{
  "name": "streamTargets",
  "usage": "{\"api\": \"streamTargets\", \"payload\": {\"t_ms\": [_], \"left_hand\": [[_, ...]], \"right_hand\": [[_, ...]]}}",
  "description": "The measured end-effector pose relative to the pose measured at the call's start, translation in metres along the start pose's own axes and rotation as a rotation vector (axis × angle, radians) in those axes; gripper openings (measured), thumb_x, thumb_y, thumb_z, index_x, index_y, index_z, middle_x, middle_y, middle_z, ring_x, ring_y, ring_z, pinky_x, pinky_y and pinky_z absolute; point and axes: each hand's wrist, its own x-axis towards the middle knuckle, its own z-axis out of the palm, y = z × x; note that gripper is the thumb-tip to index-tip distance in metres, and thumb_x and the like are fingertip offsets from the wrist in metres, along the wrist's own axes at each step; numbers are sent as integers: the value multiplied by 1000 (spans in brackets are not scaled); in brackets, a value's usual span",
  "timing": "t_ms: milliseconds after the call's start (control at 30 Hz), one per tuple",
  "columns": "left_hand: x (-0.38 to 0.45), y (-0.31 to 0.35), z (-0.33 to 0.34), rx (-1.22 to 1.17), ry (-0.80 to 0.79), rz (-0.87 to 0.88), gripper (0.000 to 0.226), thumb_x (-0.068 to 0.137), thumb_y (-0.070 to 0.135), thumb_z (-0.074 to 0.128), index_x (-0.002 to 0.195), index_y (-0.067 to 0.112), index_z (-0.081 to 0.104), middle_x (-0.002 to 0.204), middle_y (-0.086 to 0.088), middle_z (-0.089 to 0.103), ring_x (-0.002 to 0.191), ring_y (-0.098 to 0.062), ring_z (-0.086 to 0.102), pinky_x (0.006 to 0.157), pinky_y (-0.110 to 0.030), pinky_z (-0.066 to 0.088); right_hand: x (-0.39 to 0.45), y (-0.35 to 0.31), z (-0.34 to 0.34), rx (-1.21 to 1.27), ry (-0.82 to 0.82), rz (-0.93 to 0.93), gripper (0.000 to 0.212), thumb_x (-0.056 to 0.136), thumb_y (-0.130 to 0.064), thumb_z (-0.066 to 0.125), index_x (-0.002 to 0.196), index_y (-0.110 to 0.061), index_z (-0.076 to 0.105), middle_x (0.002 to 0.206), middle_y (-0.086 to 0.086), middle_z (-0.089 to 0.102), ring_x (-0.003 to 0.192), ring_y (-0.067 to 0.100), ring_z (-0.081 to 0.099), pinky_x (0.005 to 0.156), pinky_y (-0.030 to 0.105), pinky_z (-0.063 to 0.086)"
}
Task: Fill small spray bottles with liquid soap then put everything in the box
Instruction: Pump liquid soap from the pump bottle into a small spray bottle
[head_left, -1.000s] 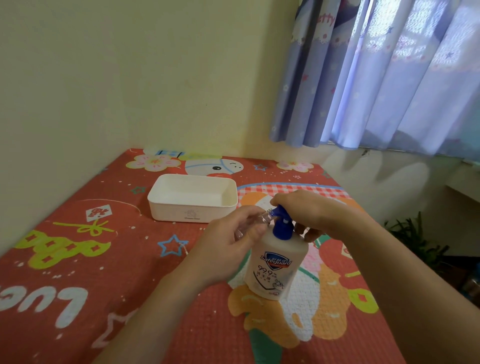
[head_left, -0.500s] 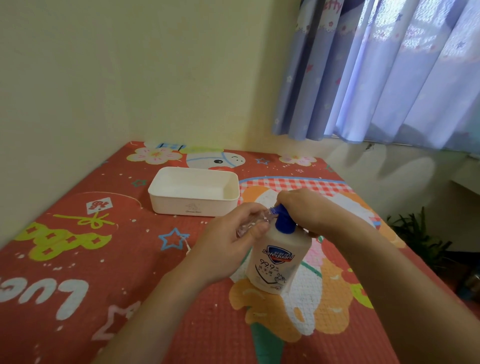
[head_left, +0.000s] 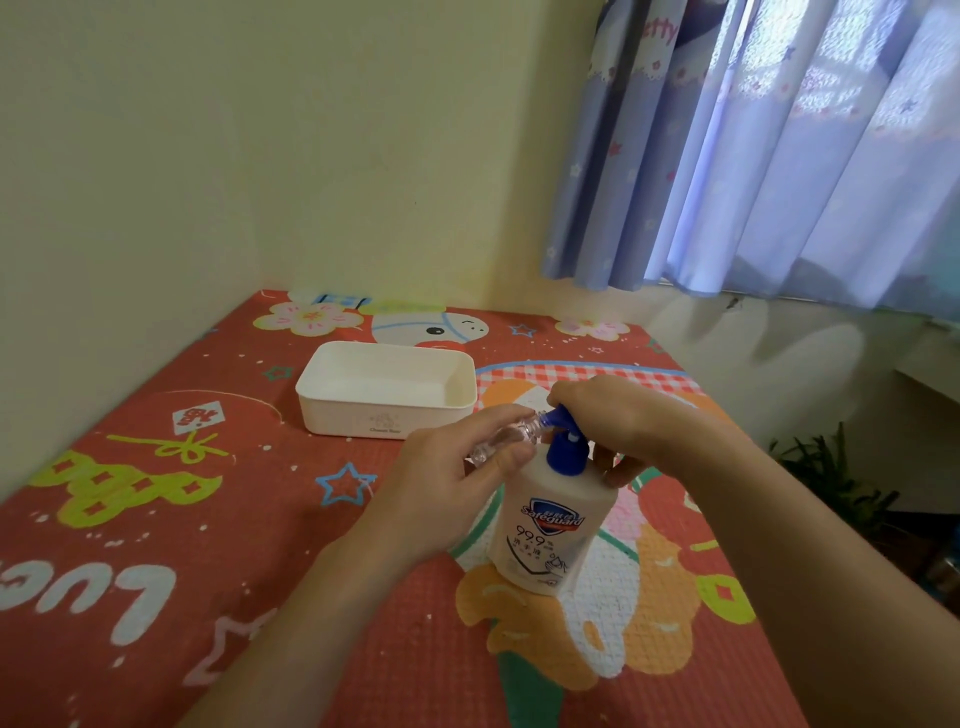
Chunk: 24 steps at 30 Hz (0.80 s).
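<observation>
Small spray bottle (head_left: 506, 438): clear, tilted, pinched in the left hand's grip; its open neck points right and up and meets the tip of the blue pump spout.
Left grip: the left hand (head_left: 447, 483) has fingers and thumb curled round the small bottle's body, the thumb lying along its near side.
Soap bottle (head_left: 553, 525): white, with a blue label, standing upright just right of the left grip and under the right grip, on the patterned mat.
Blue pump (head_left: 563, 447): on top of the soap bottle; its spout reaches left towards the left grip and touches the small bottle's mouth.
Right grip: the right hand (head_left: 610, 415) lies over the pump head, fingers bent down round it, the thumb side near the spout.
Box (head_left: 387, 389): white, open-topped, beyond and left of both grips, well apart from them; nothing shows inside it.
Mat (head_left: 156, 519): red with cartoon prints, stars and white lettering, beneath both grips and carrying the box and the soap bottle.
Wall (head_left: 260, 156): pale yellow, behind the box and to the left.
Curtain (head_left: 779, 145): blue and lilac, above and right of the right grip.
Plant (head_left: 826, 467): green leaves low at the right, beyond the right forearm.
</observation>
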Motion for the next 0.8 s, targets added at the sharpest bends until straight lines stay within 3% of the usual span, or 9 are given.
{"api": "streamTargets", "payload": {"t_ms": [67, 233, 433, 600, 800], "left_hand": [[1, 0, -2, 20, -6, -4, 41, 88, 53, 53, 126, 40, 62, 94, 26, 69, 81, 16, 59, 70, -7, 42], [2, -6, -1, 31, -13, -59, 49, 84, 57, 58, 130, 39, 58, 108, 25, 69, 107, 16, 56, 87, -12, 46], [2, -8, 0, 64, -15, -31, 27, 90, 47, 62, 110, 29, 68, 99, 19, 70, 90, 7, 61, 72, -12, 44], [-1, -11, 2, 61, -9, -33, 28, 91, 52, 58, 107, 31, 66, 99, 19, 69, 91, 2, 63, 73, -22, 49], [-1, -11, 4, 32, -10, -29, 26, 91, 48, 58, 106, 29, 67, 99, 18, 68, 84, 5, 62, 67, -14, 44]], "right_hand": [[1, -2, -1, 47, -19, 33, 22, 99, -22, 33, 94, -10, 51, 88, 14, 54, 64, 26, 50, 62, 34, 49], [1, -1, 2, 31, -6, 7, 23, 99, -20, 34, 79, -14, 43, 73, 9, 43, 62, 24, 40, 60, 32, 42], [3, 3, 10, -180, 49, -84, 29, 100, -13, 32, 72, -18, 34, 76, 9, 42, 64, 22, 38, 64, 33, 40], [13, 7, 15, -331, 126, -101, 11, 101, -15, 33, 93, -13, 40, 83, 7, 46, 66, 16, 42, 66, 28, 41], [13, 5, 17, -411, 143, -98, 7, 101, -17, 37, 94, -16, 37, 79, 4, 43, 63, 11, 40, 66, 26, 39]]}}
